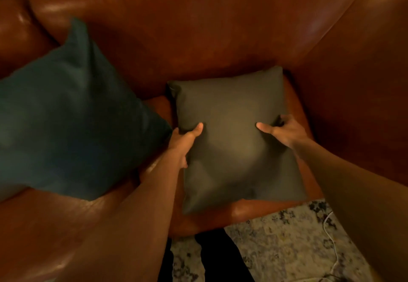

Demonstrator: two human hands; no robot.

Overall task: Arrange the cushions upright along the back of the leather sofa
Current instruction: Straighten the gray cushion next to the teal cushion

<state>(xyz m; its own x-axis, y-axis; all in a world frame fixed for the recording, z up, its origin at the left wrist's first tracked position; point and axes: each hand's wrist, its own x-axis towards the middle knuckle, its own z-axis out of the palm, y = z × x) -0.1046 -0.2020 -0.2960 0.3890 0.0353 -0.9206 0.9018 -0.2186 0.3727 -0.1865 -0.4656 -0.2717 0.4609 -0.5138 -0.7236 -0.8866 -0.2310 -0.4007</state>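
Grey cushion [234, 136] lies flat on sofa seat [295, 96] by the armrest; left hand [184, 140] and right hand [284, 130] clamp its side edges, probably to tip it upright.

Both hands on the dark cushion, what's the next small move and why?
Probably tip the grey cushion up against the sofa back: it lies flat on the seat, left hand and right hand grip its sides, and the teal cushion beside it already leans.
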